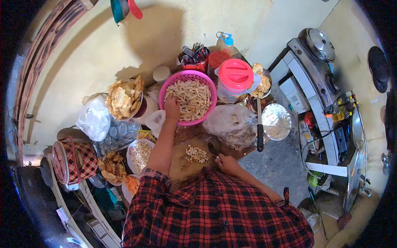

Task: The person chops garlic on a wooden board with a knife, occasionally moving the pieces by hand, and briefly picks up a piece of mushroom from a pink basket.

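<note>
My left hand reaches into a pink plastic basket of pale cut sticks. Its fingers are bent together at the left side of the pile; what is between the fingertips is hidden. Low on the right, my right hand is closed around a small knife, its blade pointing up and left. Beside the blade, small diced pale pieces lie in a heap on a wooden cutting board.
Right of the basket stand a clear jug with a pink lid and a plastic bag. A black-handled knife lies near a foil-like round dish. On the left are fried food and a plate of diced pieces.
</note>
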A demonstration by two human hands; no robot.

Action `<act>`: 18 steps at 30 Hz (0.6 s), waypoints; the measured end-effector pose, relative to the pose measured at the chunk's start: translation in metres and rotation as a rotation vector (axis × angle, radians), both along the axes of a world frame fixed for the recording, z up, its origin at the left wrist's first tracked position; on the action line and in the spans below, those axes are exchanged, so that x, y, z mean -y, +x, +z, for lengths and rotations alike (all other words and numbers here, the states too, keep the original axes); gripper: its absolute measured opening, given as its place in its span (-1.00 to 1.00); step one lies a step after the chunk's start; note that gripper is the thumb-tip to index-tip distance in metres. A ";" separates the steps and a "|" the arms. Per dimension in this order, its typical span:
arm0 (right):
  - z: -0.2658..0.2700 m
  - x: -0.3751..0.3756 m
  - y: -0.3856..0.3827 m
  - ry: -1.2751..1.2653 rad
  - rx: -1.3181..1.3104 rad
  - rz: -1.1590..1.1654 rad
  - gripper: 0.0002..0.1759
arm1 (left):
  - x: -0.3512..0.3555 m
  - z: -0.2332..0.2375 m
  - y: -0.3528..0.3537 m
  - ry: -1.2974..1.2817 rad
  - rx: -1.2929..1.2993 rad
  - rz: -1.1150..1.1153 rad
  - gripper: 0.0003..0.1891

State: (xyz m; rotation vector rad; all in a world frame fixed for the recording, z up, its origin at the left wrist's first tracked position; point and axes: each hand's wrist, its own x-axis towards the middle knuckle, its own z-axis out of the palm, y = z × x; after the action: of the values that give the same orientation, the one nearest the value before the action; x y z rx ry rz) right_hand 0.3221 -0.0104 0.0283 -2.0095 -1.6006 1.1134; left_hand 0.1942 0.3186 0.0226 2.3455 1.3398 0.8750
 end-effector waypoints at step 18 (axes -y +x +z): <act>0.008 0.008 -0.050 -0.014 -0.066 0.254 -0.58 | 0.190 0.021 -0.129 -0.148 0.341 0.007 -0.92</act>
State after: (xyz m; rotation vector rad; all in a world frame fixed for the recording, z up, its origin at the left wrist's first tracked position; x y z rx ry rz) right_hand 0.2724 -0.0188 0.0366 -1.7937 -1.8562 1.2690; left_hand 0.0656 0.1288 0.0432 1.9737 1.2248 1.0802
